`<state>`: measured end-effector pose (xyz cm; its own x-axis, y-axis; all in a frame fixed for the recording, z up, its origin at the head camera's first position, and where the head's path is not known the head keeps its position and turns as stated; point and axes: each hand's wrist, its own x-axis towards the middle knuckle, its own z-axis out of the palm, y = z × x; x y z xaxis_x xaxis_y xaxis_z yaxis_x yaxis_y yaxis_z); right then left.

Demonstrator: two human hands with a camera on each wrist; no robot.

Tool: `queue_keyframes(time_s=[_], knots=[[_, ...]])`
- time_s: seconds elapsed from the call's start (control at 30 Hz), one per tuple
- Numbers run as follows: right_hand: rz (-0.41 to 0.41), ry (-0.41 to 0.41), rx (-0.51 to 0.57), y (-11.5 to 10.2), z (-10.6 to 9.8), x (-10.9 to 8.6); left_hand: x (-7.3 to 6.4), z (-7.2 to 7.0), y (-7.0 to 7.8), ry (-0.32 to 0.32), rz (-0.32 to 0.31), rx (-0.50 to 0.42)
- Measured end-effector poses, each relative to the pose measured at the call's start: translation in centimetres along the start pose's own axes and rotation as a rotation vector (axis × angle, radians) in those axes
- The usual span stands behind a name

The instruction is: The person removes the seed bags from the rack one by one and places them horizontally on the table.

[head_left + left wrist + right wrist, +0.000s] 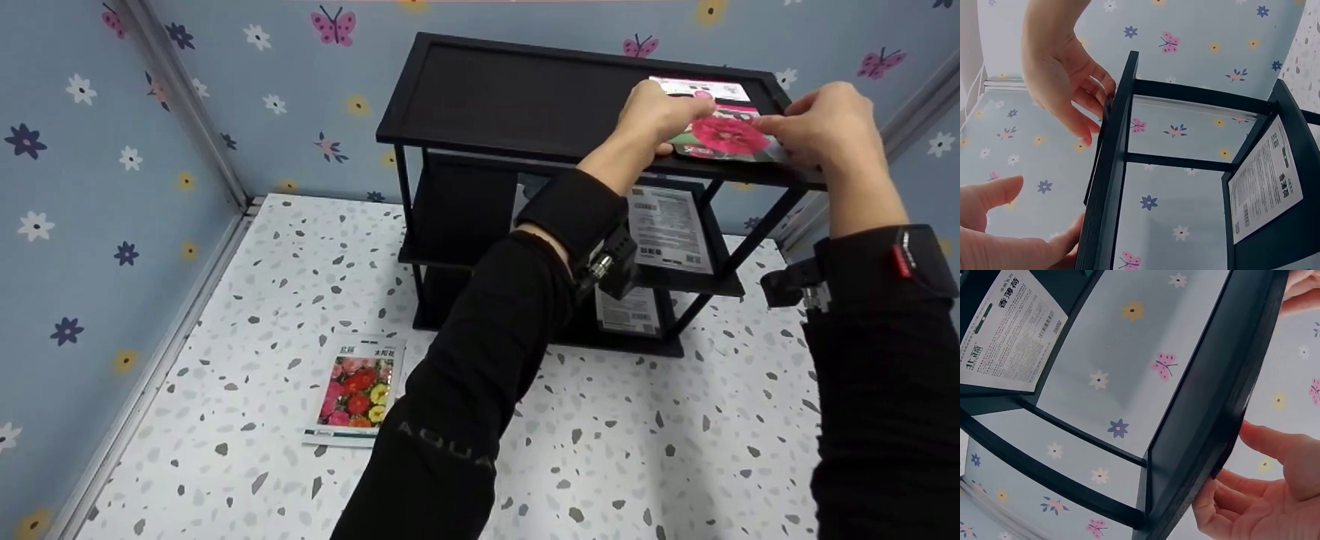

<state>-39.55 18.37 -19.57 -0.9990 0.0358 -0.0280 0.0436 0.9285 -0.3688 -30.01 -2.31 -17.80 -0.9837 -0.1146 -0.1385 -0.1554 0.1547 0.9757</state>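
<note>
A flower seed packet [731, 136] with a bright pink bloom lies face up at the right end of the black rack's top shelf [517, 97]. My left hand [651, 116] is at its left side. In the left wrist view that hand's fingers rest along the shelf edge, and the thumb stands raised, apart from them. At the opposite side, my right hand [832, 127] touches the packet's right edge with its thumb. Its other fingers bend loosely by the shelf corner in the right wrist view. Edge-on, the packet is a thin dark strip against the shelf.
White printed packets lie on the middle shelf [465, 210], one packet [671, 229] at its right end, others partly behind my left sleeve. Another packet [630, 311] lies on the bottom shelf. A colourful flower seed packet [356, 390] lies on the speckled floor [255, 420], left of the rack.
</note>
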Motion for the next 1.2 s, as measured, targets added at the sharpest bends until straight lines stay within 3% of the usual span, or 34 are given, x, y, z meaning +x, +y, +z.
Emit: queue_keyframes(time_s=[0.13, 0.27, 0.4, 0.53, 0.7, 0.87, 1.03, 1.2], knots=[[-0.005, -0.005, -0.013, -1.1, -0.8, -1.6, 0.1, -0.3, 0.1, -0.014, -0.021, 0.003], [0.011, -0.012, 0.011, -3.2, -1.5, -4.5, 0.1, -0.5, 0.1, -0.026, -0.056, -0.008], [0.009, -0.045, 0.018, -4.8, -1.9, -6.8, 0.4, -0.7, 0.4, -0.014, -0.109, 0.002], [-0.013, -0.049, -0.004, -5.4, -1.9, -7.7, 0.7, -0.8, 0.6, 0.017, -0.148, -0.024], [-0.046, -0.042, 0.003, -5.5, -1.8, -8.3, 0.3, -1.2, 0.3, 0.034, -0.116, -0.122], [-0.082, -0.028, 0.034, -5.5, -1.6, -9.1, -0.5, -2.3, -0.4, -0.020, -0.068, -0.203], [-0.071, -0.038, 0.194, -5.6, -1.1, -10.1, -1.6, -3.9, -1.4, -0.132, -0.036, -0.306], [-0.063, -0.092, 0.618, -5.0, -0.5, -11.2, -2.9, -4.8, -2.6, -0.184, 0.061, -0.375]])
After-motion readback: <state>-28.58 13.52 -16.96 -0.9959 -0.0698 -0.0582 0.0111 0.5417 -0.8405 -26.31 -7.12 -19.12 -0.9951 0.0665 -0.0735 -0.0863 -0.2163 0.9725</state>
